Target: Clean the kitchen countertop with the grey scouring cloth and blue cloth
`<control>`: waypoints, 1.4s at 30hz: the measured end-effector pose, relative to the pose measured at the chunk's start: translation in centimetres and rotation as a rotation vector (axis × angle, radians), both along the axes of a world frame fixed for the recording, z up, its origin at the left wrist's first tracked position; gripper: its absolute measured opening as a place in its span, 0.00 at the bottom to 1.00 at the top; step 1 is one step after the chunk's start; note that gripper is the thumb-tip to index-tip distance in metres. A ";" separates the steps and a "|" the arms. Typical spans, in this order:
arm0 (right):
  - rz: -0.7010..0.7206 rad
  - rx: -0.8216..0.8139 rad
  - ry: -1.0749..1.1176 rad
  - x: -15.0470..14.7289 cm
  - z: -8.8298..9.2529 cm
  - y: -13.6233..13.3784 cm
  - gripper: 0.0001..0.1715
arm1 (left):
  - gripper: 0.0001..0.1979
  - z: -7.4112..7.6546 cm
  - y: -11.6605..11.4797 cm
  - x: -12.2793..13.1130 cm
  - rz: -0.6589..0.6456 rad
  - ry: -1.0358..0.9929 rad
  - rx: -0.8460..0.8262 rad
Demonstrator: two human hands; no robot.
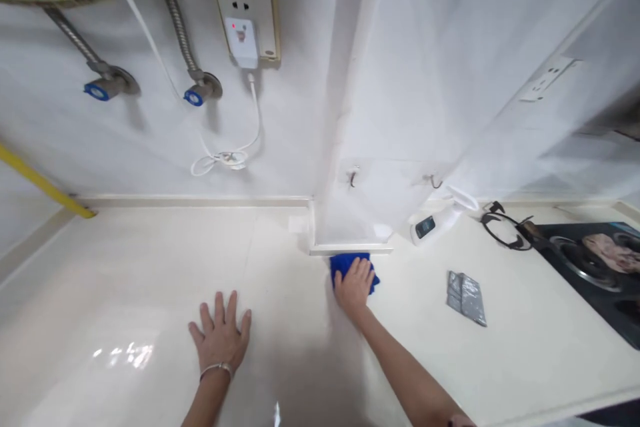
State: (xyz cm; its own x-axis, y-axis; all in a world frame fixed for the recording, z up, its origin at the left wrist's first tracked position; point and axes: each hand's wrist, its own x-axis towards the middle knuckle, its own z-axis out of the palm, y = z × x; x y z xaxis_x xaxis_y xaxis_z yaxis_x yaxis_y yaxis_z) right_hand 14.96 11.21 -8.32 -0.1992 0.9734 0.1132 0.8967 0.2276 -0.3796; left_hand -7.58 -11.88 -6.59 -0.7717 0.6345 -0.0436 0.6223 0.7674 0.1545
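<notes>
My left hand [221,339], with a bracelet at the wrist, lies palm down on the cream countertop [165,260]. Its fingers are spread and nothing is in it. On a folded blue cloth [343,261] at the foot of the jutting wall corner rests my right hand [355,285]. The fingers of that hand are close together over the cloth, holding it against the counter; the palm side is hidden. Right of this hand is a flat grey plastic packet [466,297]. A white spray bottle [435,223] lies behind the packet, near the wall.
A black gas stove [575,240] sits at the right, with a dark ring-shaped rack [506,230] beside it. A yellow pipe [45,180] reaches the counter at the left. A plugged-in charger [242,43], its white cable, two valves and small hooks are on the walls.
</notes>
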 end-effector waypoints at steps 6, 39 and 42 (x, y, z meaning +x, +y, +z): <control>0.598 -0.048 -0.058 -9.2 0.6 -6.7 0.48 | 0.35 -0.7 -0.2 0.3 -0.005 0.052 0.004; 0.814 -0.060 -0.046 -4.6 1.5 -8.4 0.48 | 0.34 -0.6 -0.2 0.2 0.009 0.072 0.035; 0.826 -0.100 0.025 1.6 0.6 -9.6 0.49 | 0.35 -0.2 -0.3 0.2 0.011 0.056 0.022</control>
State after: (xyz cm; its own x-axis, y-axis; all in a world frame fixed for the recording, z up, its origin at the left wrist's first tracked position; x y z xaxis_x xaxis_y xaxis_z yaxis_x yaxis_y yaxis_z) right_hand 16.58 1.60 -7.72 -0.8522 0.5210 0.0480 0.4470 0.7727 -0.4507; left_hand -7.43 -12.19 -6.80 -0.7797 0.6260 0.0135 0.6216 0.7713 0.1366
